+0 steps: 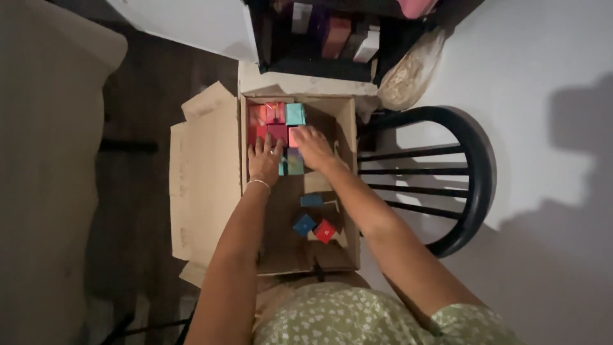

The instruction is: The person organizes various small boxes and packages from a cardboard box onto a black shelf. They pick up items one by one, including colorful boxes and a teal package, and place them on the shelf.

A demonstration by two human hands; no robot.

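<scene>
At frame centre, an open cardboard carton point(345, 128) holds a packed cluster of small gift boxes point(276, 124), red, pink and teal. The left hand point(265, 160) lies flat on them, fingers spread; the right hand point(313, 147) cups over one, grip loosely closed. They look light, stiff and crushable: best pinched by opposite side walls.

Looks like room in home, dim light. Dark wood floor point(137, 96), white wall point(543, 76). Black wooden chair point(476, 172) with round back stands beside wall. Dark shelf point(332, 38) above holds row of small boxes. Open cardboard box point(211, 166) sits on floor, flaps spread out. Soft pale seat or bed edge point(45, 160) at side. No shop counter, no work tools.
</scene>
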